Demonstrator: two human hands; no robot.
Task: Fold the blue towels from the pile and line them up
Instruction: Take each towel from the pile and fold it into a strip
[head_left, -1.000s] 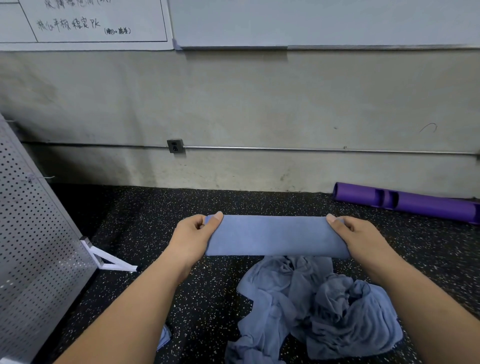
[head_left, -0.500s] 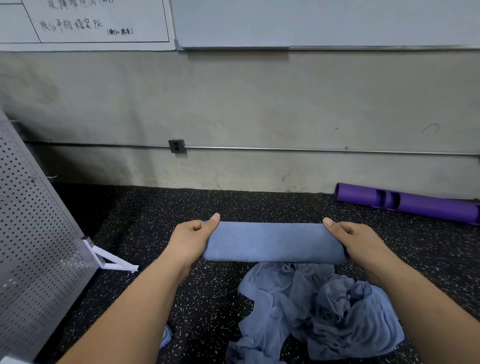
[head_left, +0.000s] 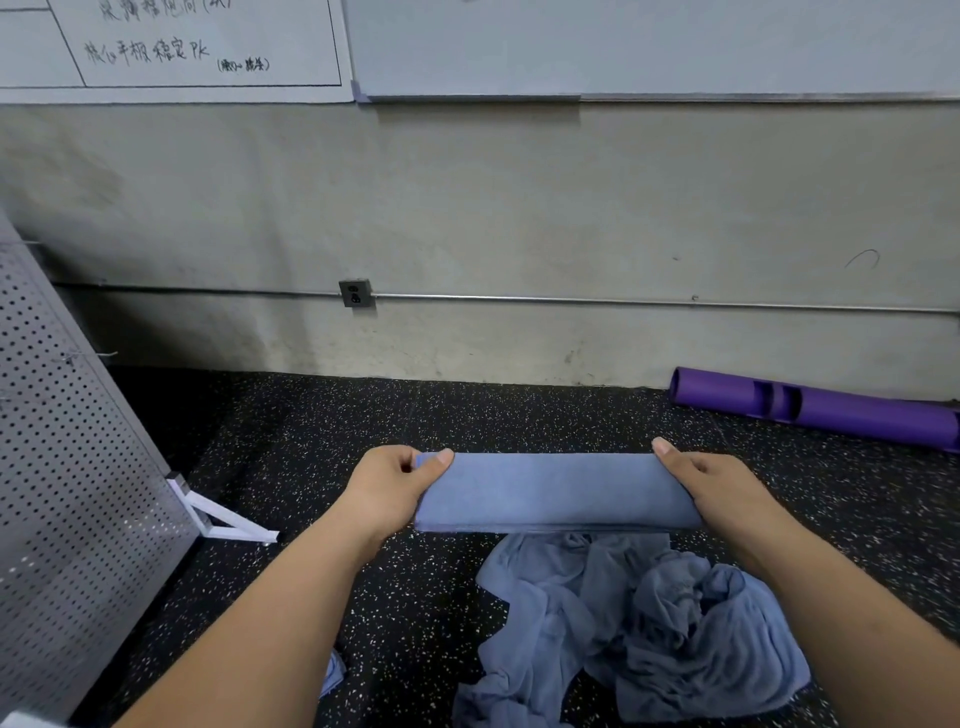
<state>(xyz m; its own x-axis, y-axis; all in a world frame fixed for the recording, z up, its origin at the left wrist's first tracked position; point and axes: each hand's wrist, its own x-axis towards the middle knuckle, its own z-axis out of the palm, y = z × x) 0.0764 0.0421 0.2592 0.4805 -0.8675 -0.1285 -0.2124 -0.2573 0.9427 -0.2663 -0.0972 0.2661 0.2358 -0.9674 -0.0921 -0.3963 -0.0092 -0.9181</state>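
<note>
A folded blue towel (head_left: 556, 491) is stretched flat as a long strip between both hands, above the speckled black floor. My left hand (head_left: 387, 488) pinches its left end, thumb on top. My right hand (head_left: 719, 486) grips its right end the same way. Just below and in front of the strip lies a crumpled pile of blue towels (head_left: 649, 629). A small blue corner of cloth (head_left: 332, 675) shows under my left forearm.
A perforated grey metal panel (head_left: 67, 493) with a white foot (head_left: 223, 517) stands at the left. A purple tube (head_left: 815, 410) lies against the wall at the right. The concrete wall carries a pipe and a socket (head_left: 356, 293).
Both hands have lowered the folded towel a little toward the floor, keeping it stretched. The pile has not moved.
</note>
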